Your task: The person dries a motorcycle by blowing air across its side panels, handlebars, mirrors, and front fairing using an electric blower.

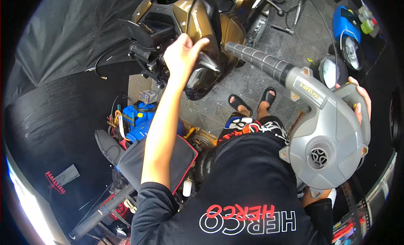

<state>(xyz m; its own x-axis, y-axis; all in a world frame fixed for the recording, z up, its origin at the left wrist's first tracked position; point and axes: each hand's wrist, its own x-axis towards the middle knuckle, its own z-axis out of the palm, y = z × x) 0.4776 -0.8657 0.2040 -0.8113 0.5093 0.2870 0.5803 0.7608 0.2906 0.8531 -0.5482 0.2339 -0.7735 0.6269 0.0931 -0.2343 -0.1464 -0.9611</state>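
Note:
My right hand (365,100) is wrapped around the rear handle of a grey leaf blower (332,139) marked LOTUS. The blower's round vented side faces up at me, and its black ribbed nozzle (261,59) points toward a motorcycle. My left hand (184,53) is stretched forward with the thumb out to the side and nothing visible in it; its other fingers are partly hidden. Beyond it stands the brown and black motorcycle (191,21), its front fairing close to both the hand and the nozzle tip. Whether the left hand touches the fairing I cannot tell.
A blue machine (143,116) and a dark red-edged panel (168,160) are close on my left. Black sheeting (63,106) covers the left side. Round-faced lamps (330,70) and a blue container (346,24) stand at right. My sandalled feet (252,102) are on grey tile flooring (290,47).

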